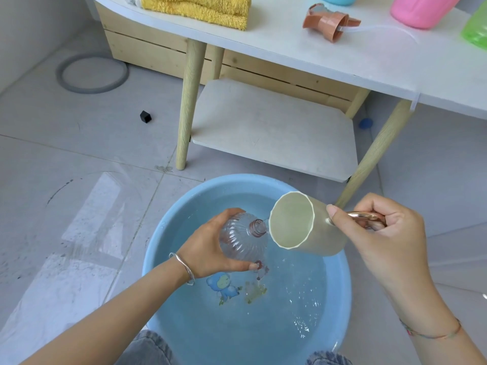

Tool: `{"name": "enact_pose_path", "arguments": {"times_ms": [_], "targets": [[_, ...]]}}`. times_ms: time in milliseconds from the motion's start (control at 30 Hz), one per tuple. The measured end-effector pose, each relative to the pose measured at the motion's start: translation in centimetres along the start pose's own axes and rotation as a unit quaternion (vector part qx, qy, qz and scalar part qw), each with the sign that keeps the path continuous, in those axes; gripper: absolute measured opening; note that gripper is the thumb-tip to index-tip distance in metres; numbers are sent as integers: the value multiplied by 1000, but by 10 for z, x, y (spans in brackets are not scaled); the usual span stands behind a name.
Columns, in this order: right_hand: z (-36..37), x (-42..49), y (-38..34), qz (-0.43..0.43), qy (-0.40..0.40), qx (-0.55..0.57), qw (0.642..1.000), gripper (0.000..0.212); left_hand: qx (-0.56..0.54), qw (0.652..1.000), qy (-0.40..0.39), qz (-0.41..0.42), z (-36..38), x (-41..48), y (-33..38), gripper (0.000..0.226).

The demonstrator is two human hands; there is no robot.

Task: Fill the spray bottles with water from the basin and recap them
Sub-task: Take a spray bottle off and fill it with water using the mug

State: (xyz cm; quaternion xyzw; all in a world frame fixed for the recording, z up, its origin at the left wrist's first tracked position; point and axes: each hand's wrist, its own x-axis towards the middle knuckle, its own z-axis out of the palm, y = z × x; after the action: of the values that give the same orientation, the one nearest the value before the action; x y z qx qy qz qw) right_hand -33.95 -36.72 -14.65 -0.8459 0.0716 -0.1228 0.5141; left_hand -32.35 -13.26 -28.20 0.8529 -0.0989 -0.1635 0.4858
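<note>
- My left hand grips the clear ribbed spray bottle around its body, with the fingers curled over the far side and the thumb on the near side.
- I hold the bottle tilted above the blue basin; its open neck has no cap and points to the right.
- My right hand pinches the copper handle of the pale cup, the thumb lying on top.
- The cup is tipped to the left, and its rim is just beside the bottle neck.
- The basin stands on the floor near me, with water in it and ripples under the cup.
- The brown trigger cap with its tube lies on the white table, far from me, between a yellow towel and a pink bottle.
</note>
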Motion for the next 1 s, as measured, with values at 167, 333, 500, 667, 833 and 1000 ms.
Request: {"name": "enact_pose_path", "arguments": {"times_ms": [167,333,500,667,833,1000], "targets": [[0,0,-1,-14,-1,-6,1000,42,10,1000,2,-2,0,0,0,101],[1,1,-1,-35,-10,-18,999,43,24,1000,3,-4,0,1,0,102],[3,1,-3,-54,-12,-26,998,38,35,999,7,-1,0,1,-2,101],[4,2,-3,-74,-15,-42,996,36,32,999,14,0,0,0,0,100],[5,2,-2,-99,-22,-49,994,36,28,999,19,2,0,0,0,98],[7,3,-1,-121,-24,-53,991,36,31,999,17,3,1,-1,1,99]]}}
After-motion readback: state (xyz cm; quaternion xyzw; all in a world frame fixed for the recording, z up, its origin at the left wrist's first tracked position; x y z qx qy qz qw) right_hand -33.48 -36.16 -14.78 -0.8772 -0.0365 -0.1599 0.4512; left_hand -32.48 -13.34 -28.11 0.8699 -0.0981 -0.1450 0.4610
